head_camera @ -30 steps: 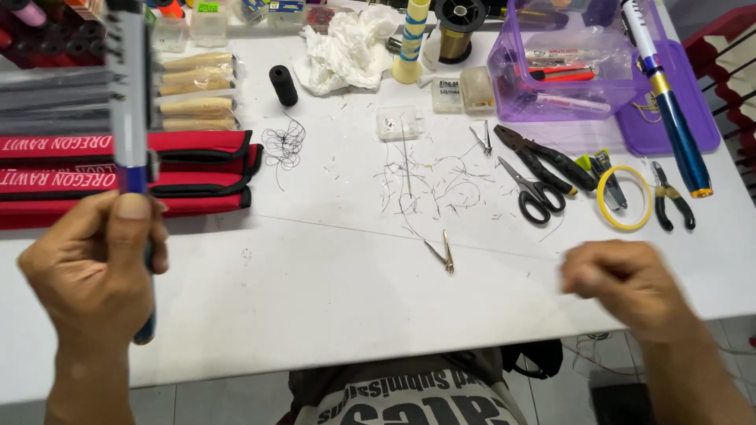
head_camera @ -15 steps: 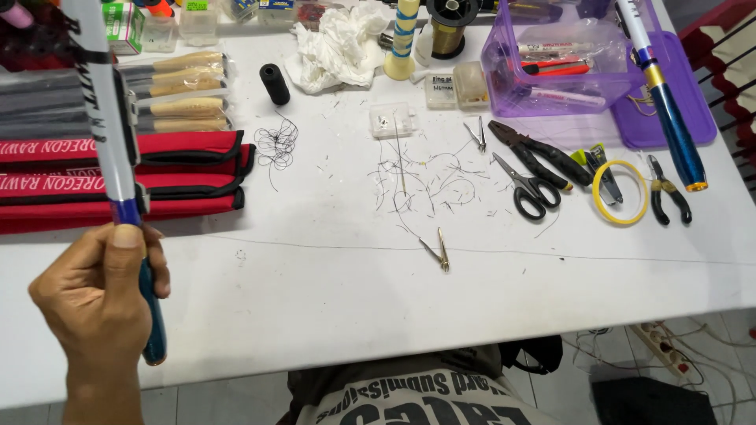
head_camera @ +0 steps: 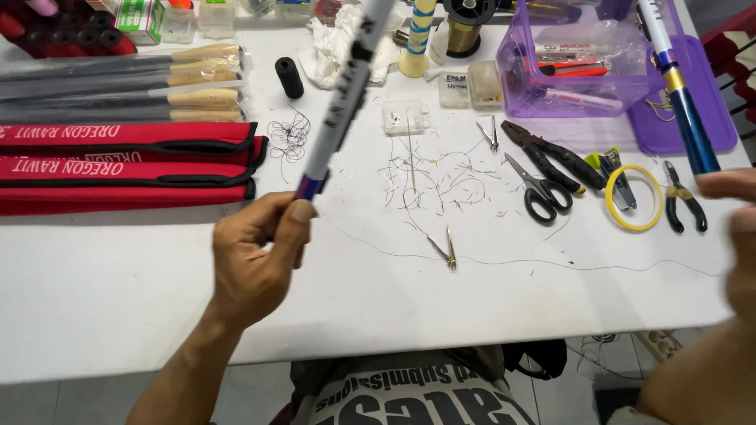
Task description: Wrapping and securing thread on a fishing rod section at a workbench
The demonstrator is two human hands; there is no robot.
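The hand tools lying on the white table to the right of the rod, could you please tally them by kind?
Scissors: 1
Pliers, the long black pair and the small black-handled pair: 2
Tweezers, one by the thread scraps and one nearer the table edge: 2
Total: 5

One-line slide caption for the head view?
Left hand grips grey fishing rod above white table; blurred right hand near black scissors.

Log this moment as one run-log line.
left hand: grips fishing rod blank, tilted up-right | right hand: blurred at table edge, grasp unclear | nearby: scissors, yellow tape ring
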